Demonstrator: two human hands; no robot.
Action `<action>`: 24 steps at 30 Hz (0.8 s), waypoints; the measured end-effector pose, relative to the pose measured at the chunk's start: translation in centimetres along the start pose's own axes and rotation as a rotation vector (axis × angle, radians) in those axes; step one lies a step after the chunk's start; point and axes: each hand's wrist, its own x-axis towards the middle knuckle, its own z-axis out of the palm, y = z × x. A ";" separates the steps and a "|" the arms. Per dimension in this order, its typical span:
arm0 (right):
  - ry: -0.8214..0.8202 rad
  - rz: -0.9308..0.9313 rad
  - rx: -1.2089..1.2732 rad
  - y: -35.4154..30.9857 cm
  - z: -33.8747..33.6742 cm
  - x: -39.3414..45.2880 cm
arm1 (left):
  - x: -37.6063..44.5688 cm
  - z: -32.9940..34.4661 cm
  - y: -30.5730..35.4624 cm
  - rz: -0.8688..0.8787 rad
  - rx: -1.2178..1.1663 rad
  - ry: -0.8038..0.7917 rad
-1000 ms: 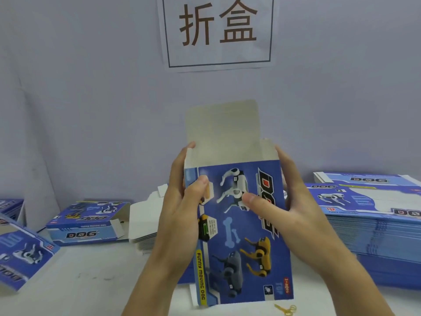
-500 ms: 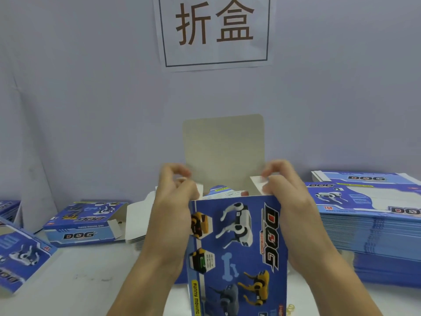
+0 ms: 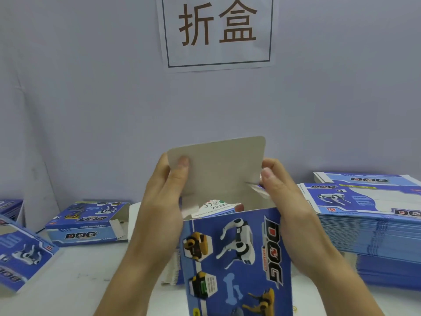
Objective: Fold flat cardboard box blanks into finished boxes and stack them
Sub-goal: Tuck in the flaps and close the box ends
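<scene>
I hold a blue "DOG" box (image 3: 237, 254) upright in front of me, its open top end facing up. Its grey lid flap (image 3: 218, 165) stands up and leans toward me. My left hand (image 3: 164, 201) grips the box's left side, the thumb pressed on the lid flap's left corner. My right hand (image 3: 287, 201) grips the right side, the thumb at the small right side flap, which is bent inward. The left side flap lies folded into the opening. The box's lower end runs out of the frame.
A tall stack of flat blue blanks (image 3: 369, 226) lies at the right. A folded box (image 3: 86, 224) lies at the back left, and more boxes (image 3: 20, 254) sit at the far left edge. The white table (image 3: 79, 281) meets a grey wall with a paper sign (image 3: 218, 30).
The box has come lower and closer. My thumbs have tucked the side flaps inward, and the lid flap has tipped from upright toward me, with my left thumb now on its corner.
</scene>
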 end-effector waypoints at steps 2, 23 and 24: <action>-0.032 -0.098 -0.031 1.1 -1.4 -0.7 | 0.3 -0.6 0.6 -0.053 -0.050 0.009; 0.156 -0.072 0.337 1.0 0.5 0.2 | 0.1 0.5 -0.9 -0.001 -0.253 0.017; 0.144 -0.050 0.374 1.0 0.5 0.1 | -0.1 0.3 -1.0 -0.019 -0.291 -0.049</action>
